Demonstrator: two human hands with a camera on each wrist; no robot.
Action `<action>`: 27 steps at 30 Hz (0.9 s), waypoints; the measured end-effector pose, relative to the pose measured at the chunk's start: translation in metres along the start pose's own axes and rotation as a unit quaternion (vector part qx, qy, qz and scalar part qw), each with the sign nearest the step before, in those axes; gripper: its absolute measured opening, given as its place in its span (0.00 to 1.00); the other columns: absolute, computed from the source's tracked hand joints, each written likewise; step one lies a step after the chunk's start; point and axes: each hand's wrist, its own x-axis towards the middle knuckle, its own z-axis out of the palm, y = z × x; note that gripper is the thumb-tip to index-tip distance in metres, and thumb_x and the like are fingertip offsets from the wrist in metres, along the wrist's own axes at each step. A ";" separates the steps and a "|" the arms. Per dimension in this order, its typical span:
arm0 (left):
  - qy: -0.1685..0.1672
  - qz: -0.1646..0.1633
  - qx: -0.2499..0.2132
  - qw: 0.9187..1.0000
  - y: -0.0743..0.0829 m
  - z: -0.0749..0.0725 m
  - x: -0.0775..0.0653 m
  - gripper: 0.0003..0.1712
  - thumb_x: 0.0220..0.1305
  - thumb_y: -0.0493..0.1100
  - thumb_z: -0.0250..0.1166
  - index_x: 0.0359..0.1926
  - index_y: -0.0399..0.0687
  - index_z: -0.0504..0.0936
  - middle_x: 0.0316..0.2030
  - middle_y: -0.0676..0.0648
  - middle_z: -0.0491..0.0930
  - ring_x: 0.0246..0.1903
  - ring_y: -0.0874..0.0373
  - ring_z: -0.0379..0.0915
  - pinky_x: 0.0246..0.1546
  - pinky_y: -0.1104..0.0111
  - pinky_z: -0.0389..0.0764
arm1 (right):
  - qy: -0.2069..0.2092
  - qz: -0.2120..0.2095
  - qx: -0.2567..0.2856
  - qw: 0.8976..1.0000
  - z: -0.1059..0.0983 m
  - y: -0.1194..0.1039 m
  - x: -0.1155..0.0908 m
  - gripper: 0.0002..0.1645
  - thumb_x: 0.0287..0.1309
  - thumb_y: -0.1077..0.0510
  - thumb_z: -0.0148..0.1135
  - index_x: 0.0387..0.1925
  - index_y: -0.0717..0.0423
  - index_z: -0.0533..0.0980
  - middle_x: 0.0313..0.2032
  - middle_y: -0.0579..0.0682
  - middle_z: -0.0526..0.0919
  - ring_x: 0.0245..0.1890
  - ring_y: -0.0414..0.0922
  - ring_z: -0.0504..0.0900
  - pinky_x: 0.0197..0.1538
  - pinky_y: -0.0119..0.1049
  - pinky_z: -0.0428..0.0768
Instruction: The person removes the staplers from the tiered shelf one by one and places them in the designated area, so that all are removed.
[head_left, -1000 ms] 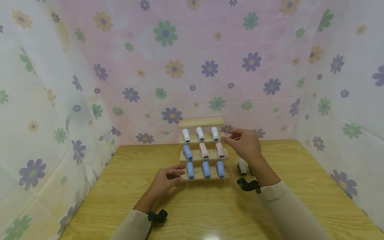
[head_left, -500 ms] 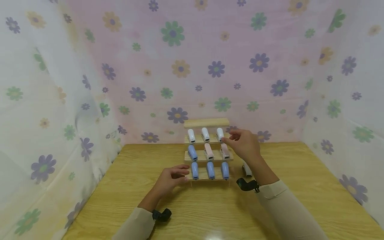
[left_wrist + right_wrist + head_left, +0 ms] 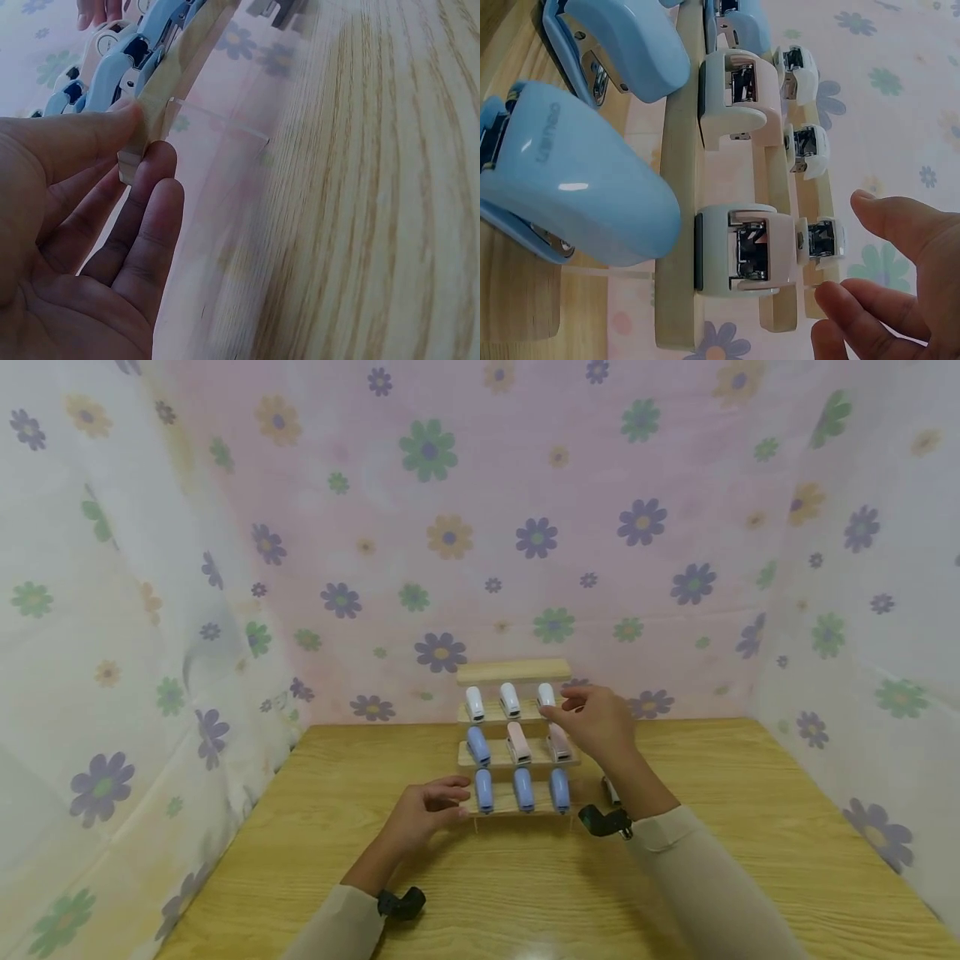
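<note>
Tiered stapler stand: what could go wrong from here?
The right hand is at or very near the rightmost white stapler, so a small slip might knock it askew. The left hand pinches the end of the bottom shelf; pulling or lifting there could tilt the stand and perhaps make the three blue staplers on that shelf slide.

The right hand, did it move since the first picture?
Yes. In the head view, against the wooden rack, the right hand has moved left, toward the nearest white stapler.
</note>
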 end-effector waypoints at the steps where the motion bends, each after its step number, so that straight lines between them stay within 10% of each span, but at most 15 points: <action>1: 0.000 0.000 -0.001 1.000 0.000 0.000 -0.001 0.16 0.66 0.43 0.74 0.54 0.48 0.89 0.67 0.46 0.78 0.59 0.48 0.81 0.54 0.70 0.84 | 0.000 0.000 0.002 1.000 0.001 -0.001 0.001 0.36 0.58 0.34 0.73 0.60 0.51 0.83 0.46 0.50 0.89 0.39 0.49 0.87 0.30 0.37 0.81; 16: 0.000 -0.004 -0.006 1.000 0.001 0.001 -0.002 0.15 0.66 0.40 0.73 0.53 0.48 0.89 0.67 0.46 0.79 0.61 0.48 0.80 0.55 0.72 0.83 | 0.002 0.024 -0.004 1.000 0.014 -0.005 0.007 0.35 0.59 0.36 0.73 0.60 0.53 0.83 0.47 0.53 0.90 0.44 0.52 0.88 0.44 0.48 0.87; 27: 0.002 -0.009 -0.004 1.000 0.003 0.001 -0.002 0.15 0.66 0.41 0.73 0.53 0.48 0.89 0.67 0.46 0.78 0.60 0.48 0.80 0.55 0.71 0.83 | 0.018 0.017 -0.015 1.000 0.012 -0.008 0.006 0.28 0.59 0.41 0.75 0.53 0.56 0.87 0.44 0.55 0.91 0.41 0.52 0.89 0.36 0.43 0.86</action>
